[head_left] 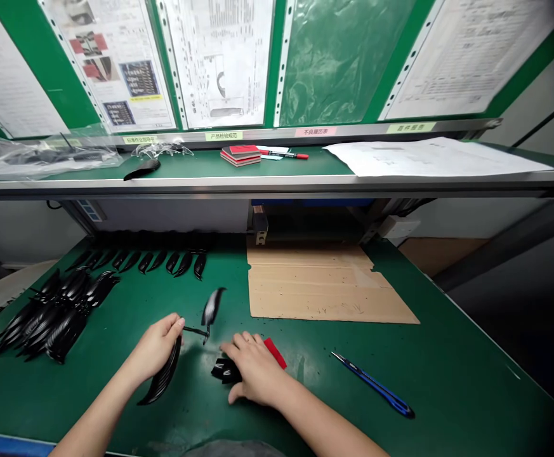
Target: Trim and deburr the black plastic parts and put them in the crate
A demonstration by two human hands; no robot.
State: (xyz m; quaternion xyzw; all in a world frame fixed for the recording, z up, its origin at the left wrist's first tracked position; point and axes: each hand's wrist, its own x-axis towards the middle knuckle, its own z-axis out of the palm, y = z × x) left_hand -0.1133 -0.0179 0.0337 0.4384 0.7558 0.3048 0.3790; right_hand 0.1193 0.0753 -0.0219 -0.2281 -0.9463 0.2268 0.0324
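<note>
My left hand [158,346] pinches a glossy black curved blade-shaped part [163,379] near its upper end. A thin black stem runs right from the fingers to a second upright blade [212,307], held above the table. My right hand [254,369] lies palm down on the green table, thumb spread from the bent fingers. Small black glossy pieces [226,370] show beside and partly beneath its fingers. From behind that hand a red pad [275,353] sticks out, partly hidden. A blue utility knife [374,384] lies to the right, apart from both hands.
Stacked black blade parts [62,311] lie at left, with a row of similar blades [146,261] behind. A flat cardboard sheet [315,289] covers the back middle. The shelf [296,166] above holds red-grey pads [241,155], a marker [296,155], papers [429,158] and a plastic bag [43,158].
</note>
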